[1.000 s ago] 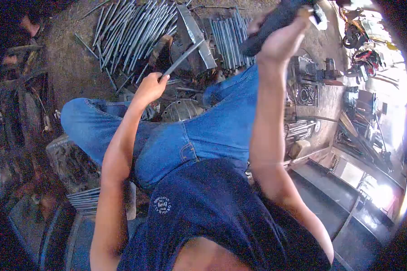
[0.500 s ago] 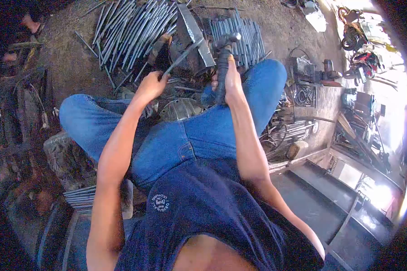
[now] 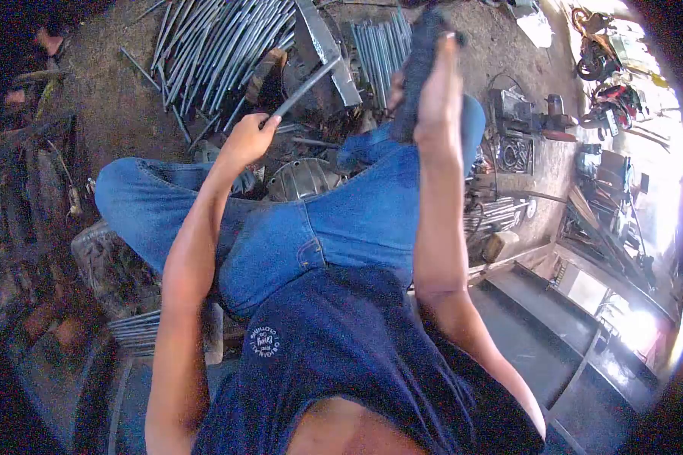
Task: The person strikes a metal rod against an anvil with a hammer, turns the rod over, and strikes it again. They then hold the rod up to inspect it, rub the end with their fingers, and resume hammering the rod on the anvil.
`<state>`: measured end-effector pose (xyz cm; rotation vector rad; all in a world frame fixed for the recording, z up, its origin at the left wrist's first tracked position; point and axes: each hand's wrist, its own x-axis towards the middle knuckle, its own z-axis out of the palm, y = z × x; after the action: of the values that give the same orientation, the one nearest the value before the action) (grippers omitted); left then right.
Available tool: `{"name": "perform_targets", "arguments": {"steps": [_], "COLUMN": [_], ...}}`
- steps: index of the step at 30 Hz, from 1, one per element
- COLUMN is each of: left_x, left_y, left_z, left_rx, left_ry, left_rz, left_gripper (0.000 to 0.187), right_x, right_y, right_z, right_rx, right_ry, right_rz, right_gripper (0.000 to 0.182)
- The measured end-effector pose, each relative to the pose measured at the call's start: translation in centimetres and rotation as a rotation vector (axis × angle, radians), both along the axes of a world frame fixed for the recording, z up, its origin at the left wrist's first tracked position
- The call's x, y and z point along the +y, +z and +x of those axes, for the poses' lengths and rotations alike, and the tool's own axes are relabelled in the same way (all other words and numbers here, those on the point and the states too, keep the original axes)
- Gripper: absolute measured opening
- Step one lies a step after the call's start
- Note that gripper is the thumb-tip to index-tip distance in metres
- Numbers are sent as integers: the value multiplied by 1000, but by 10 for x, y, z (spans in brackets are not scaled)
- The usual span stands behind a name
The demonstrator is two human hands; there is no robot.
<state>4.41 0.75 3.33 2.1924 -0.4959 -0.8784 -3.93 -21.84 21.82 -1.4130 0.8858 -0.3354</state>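
Observation:
My left hand (image 3: 250, 139) is closed around one end of a grey metal rod (image 3: 305, 89). The rod slants up to the right, and its far end lies over the edge of a flat-faced metal bar (image 3: 328, 57); whether it touches cannot be told. In my right hand (image 3: 438, 95) is a hammer (image 3: 417, 80), gripped by its thick dark handle. Motion smears the hammer, and its head is hardly visible at the top. It is raised to the right of the metal bar, above my bent knee.
A large pile of metal rods (image 3: 213, 61) lies at the far left, and a smaller pile (image 3: 379, 47) right of the bar. A round ribbed metal casting (image 3: 303, 178) sits between my legs. A machine-like metal block (image 3: 510, 110) and a motorcycle (image 3: 614, 106) stand to the right.
My right hand has swung the hammer up and to the right, away from the bar. My left hand has shifted slightly down and left, still holding the rod.

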Motion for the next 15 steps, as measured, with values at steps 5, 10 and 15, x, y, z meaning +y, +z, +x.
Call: {"name": "perform_targets", "arguments": {"steps": [5,10,15], "left_x": [2,1,3], "left_y": [12,31,20], "left_z": [6,4,5], "left_rx": [87,73,12], "left_ry": [7,26,-7], "left_rz": [47,2,221], "left_gripper": [48,48,48], "right_x": [4,-12,7], "right_y": [56,-177,-119], "right_z": [32,12,-1], "right_rx": [-518,297,278], "right_ry": [-171,16,82], "right_rz": [-168,-70,365], "right_gripper": [52,61,61]}}
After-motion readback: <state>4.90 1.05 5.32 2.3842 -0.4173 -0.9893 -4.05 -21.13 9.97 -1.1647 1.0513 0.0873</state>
